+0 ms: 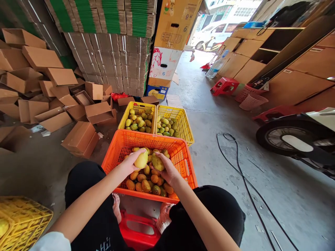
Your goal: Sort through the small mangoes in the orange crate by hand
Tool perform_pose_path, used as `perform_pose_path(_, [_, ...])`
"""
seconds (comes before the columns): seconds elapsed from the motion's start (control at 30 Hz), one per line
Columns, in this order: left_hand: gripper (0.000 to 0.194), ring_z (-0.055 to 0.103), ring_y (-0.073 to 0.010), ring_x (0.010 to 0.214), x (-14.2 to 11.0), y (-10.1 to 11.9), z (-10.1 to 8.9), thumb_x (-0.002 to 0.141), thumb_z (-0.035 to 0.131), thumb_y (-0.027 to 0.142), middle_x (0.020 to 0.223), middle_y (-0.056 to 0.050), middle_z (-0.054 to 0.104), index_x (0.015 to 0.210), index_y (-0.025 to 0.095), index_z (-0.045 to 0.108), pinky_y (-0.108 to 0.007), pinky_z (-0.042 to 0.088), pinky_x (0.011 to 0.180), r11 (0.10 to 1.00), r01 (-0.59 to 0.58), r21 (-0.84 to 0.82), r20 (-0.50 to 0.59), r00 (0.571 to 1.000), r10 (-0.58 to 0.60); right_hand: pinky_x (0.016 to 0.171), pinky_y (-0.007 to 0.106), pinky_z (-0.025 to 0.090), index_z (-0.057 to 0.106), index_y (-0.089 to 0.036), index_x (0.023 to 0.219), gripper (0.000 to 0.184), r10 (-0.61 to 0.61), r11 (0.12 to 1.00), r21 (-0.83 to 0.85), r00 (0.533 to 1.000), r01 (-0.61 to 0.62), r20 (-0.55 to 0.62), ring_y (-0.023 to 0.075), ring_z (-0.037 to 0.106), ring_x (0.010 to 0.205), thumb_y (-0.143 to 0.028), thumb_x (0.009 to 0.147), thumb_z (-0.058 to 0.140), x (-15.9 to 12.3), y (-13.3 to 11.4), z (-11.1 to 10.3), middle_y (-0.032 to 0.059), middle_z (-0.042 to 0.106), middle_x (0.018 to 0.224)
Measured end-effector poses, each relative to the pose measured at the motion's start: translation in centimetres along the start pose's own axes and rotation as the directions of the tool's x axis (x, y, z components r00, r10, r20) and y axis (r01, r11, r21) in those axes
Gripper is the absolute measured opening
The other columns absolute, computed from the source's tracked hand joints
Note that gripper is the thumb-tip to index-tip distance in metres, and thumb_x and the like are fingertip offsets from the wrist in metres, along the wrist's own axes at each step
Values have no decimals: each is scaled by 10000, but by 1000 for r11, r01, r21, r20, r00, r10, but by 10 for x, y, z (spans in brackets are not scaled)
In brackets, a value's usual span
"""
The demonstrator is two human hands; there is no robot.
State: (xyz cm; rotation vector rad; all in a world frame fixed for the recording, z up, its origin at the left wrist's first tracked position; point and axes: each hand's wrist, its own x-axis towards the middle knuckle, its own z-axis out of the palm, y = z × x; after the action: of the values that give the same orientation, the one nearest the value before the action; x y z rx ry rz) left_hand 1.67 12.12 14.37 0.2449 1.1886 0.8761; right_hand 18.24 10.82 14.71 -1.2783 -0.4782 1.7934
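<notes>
Left hand [131, 162]: grip wrapped around pale yellow fruit [141, 160]. Right hand [169, 170]: grip clasping greenish-yellow fruit [158, 162]. Both fruits just above pile of orange-brown fruits [146, 185] in orange plastic crate [185, 164], between person's knees. Left yellow crate [123, 119] and right yellow crate [185, 126], side by side beyond orange one, hold more fruit. Cardboard boxes [79, 137] scattered on floor, left.
</notes>
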Motion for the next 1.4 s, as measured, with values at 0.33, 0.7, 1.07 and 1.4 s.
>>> perform_pose_path(0.33, [367,701,-203,710,-9,3,7,738,831,303,840,-74,713,1023,163,646,-335,620,660,999,9,-54,-63,998,-12,624,322,606,588,-278,840,170,36,997,67,998,-33,-45,234,730,881,-376,748,691,4,2,-3,13,718,845])
perform_pose_path(0.7, [215,671,-179,726,-16,9,14,799,760,322,873,-54,711,938,174,690,-318,600,672,1000,-4,-30,-179,984,-2,670,281,625,630,-259,808,273,-42,992,118,996,50,-73,195,652,914,-321,637,834,-2,-4,4,-16,682,925])
perform_pose_path(1.07, [186,691,-204,718,-15,10,11,830,705,330,874,-56,707,947,196,652,-372,617,673,995,63,-80,-120,990,-73,625,334,615,630,-264,893,250,67,986,158,996,-56,-60,232,705,864,-349,714,782,9,1,-4,6,733,896])
perform_pose_path(1.4, [126,659,-181,692,-19,10,14,867,656,312,823,-33,690,922,201,638,-333,596,642,999,49,-19,-142,989,-52,616,296,595,650,-266,897,289,-45,991,121,995,56,-93,210,686,854,-405,693,801,1,-3,2,-3,706,891])
